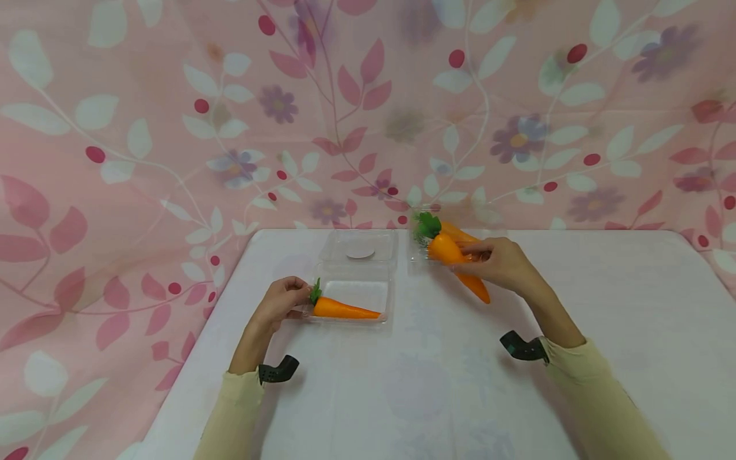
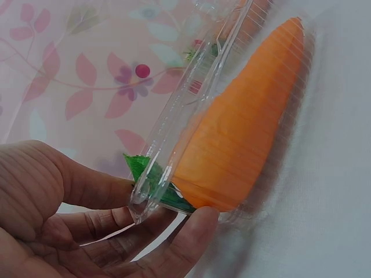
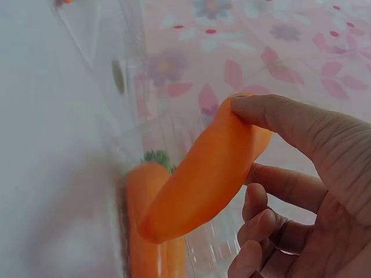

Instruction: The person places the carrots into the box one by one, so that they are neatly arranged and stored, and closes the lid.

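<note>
In the head view, my left hand [image 1: 283,299] grips the left corner of an open clear plastic box [image 1: 355,289]. One orange toy carrot [image 1: 345,310] lies along the box's near side, its green top by my fingers; the left wrist view shows this carrot [image 2: 237,127] through the ribbed wall. My right hand [image 1: 506,263] pinches a second carrot [image 1: 445,248] between thumb and fingers, tip slanting down toward the near right. This held carrot [image 3: 200,174] is above a second clear box [image 1: 418,254], where more orange carrot [image 3: 145,191] shows, partly hidden.
The first box's hinged lid [image 1: 339,244] lies folded back, with a pale oval label on it. A white cloth covers the table [image 1: 414,383]. A pink floral curtain [image 1: 345,115] hangs right behind the table's far edge.
</note>
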`<state>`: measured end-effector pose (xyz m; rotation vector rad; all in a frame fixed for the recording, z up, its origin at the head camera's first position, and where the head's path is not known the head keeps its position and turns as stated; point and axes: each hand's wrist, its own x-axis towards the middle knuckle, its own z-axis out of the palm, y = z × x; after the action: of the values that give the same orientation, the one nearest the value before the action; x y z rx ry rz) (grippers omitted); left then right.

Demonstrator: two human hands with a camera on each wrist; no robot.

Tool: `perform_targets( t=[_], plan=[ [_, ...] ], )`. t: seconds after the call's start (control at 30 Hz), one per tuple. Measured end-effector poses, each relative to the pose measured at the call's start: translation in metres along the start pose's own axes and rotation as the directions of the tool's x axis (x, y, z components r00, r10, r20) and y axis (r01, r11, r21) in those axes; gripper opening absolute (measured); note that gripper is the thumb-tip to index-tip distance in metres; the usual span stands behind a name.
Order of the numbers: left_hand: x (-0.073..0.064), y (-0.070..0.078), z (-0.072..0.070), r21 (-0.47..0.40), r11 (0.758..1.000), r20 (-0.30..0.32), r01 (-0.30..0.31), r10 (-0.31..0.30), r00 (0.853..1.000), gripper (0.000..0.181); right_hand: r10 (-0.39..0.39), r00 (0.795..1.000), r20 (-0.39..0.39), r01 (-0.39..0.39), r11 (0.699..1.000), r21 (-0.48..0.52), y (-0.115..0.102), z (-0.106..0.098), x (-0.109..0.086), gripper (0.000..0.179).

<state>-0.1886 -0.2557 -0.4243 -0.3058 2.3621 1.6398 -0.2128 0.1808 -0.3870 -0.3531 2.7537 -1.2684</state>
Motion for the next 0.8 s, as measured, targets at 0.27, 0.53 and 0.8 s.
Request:
perform_targets(
  t=[0.27,0.53,0.8],
  plan=[
    [-0.002,0.000,-0.001,0.010,1.000,-0.003,-0.012,0.012,1.000,0.024,-0.022,0.999,0.023,0.020,0.997,0.076,-0.015,0.024,0.012,0.057],
    [-0.002,0.001,0.000,0.013,1.000,-0.001,-0.017,0.017,1.000,0.024,-0.082,0.995,0.054,0.079,0.995,0.065,-0.037,0.050,0.023,0.047],
    [0.000,0.001,0.000,0.014,1.000,0.007,-0.015,0.015,1.000,0.024,-0.134,0.986,0.102,0.130,0.991,0.039,-0.054,0.068,0.034,0.042]
  ],
)
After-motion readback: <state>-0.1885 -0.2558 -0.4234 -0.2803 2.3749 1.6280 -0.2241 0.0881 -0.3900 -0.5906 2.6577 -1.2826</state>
